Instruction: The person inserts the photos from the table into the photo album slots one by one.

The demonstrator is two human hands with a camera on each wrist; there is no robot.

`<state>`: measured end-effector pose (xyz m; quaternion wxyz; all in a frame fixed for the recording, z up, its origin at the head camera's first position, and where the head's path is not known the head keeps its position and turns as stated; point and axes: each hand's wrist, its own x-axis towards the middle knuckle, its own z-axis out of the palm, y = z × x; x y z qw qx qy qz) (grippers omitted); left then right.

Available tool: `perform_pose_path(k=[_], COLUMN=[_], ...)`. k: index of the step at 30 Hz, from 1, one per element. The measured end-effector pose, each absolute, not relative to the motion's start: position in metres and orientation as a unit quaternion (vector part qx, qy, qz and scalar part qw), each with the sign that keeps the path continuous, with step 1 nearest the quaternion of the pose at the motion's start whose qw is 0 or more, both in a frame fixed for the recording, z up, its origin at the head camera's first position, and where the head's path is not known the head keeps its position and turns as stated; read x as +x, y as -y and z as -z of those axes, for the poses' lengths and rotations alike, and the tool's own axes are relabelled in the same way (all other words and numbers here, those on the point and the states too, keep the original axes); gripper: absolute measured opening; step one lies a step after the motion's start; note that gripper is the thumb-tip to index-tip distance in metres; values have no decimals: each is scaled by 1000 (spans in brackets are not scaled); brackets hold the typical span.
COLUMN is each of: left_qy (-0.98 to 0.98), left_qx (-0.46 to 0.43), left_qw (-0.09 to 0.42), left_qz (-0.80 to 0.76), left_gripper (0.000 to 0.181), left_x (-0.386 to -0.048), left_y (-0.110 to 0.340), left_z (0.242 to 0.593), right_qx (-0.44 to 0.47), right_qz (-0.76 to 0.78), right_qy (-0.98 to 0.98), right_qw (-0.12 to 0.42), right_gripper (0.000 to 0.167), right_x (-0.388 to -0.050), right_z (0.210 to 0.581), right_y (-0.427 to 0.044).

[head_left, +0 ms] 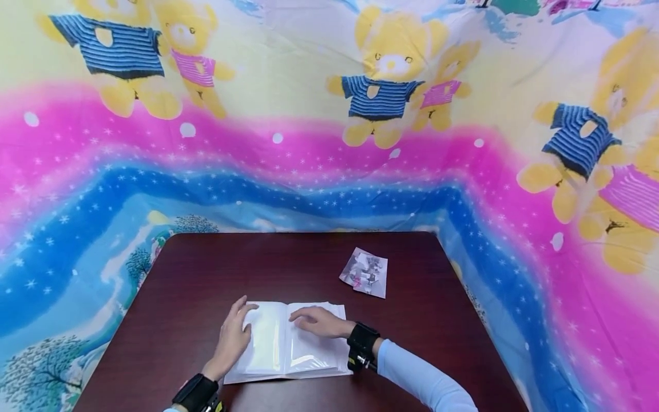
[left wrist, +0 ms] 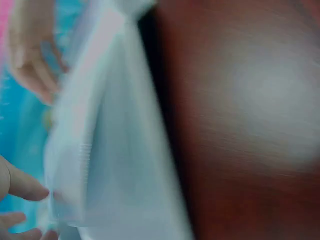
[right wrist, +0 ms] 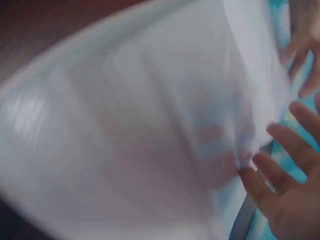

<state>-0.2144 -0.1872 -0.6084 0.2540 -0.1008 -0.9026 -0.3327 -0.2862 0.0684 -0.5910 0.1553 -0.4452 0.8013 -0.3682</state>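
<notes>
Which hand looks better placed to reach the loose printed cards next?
Probably the right hand: it is over the right page of the open album, nearer the cards. The left hand is at the album's left edge, farther away.

1. One open album (head_left: 285, 343), showing two facing pages (head_left: 265, 341).
2. Two hands: one left hand (head_left: 233, 335), at the album's left side; one right hand (head_left: 321, 321), over its right page.
3. Two black wrist straps (head_left: 362, 339), one either side of the album.
4. At least two photo prints (head_left: 370, 274), overlapping, beyond the album's right side.
5. One table (head_left: 278, 263), beneath the album.
6. Six printed bears (head_left: 383, 63), beyond the album: three larger, three smaller.
</notes>
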Motion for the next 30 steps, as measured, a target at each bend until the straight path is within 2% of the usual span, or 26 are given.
perform_pose_path(k=[3,5,7,9,11,13,15,18,23,26,30], left_qy=[891,877,872,876,885,890,890,889,898,901,897], left_qx=[-168,-211,-243,-260,-268,-277,-287,-302,-304,-302,-308], left_qw=[301,323,325,308,284,263,251,240,217,208,206], left_qz=[296,286,275,265,253,250,251,245,233,233,243], left_gripper=[50,50,48,45,41,35,30,29,29,29,29], left_x=[-210,-209,-208,-206,-205,-203,-202,-200,-198,-199,-200], left_y=[184,176,166,153,140,130,122,116,115,115,114], left_z=[628,638,646,649,651,649,649,649,650,650,652], right_qx=[-427,-416,-385,-337,-268,-185,-94,34,162,198,225], right_qz=[363,369,407,457,499,514,489,424,380,380,355], right_qy=[-818,-819,-811,-806,-815,-836,-867,-902,-910,-903,-907], right_qw=[131,145,168,168,125,54,-15,-72,-37,-11,-10], right_gripper=[27,27,26,24,20,15,13,16,39,54,70], right_x=[-295,-301,-307,-313,-319,-325,-330,-336,-339,-341,-348], right_z=[594,599,602,606,608,610,613,615,622,626,631], right_y=[-84,-95,-104,-114,-123,-133,-144,-164,-191,-199,-198])
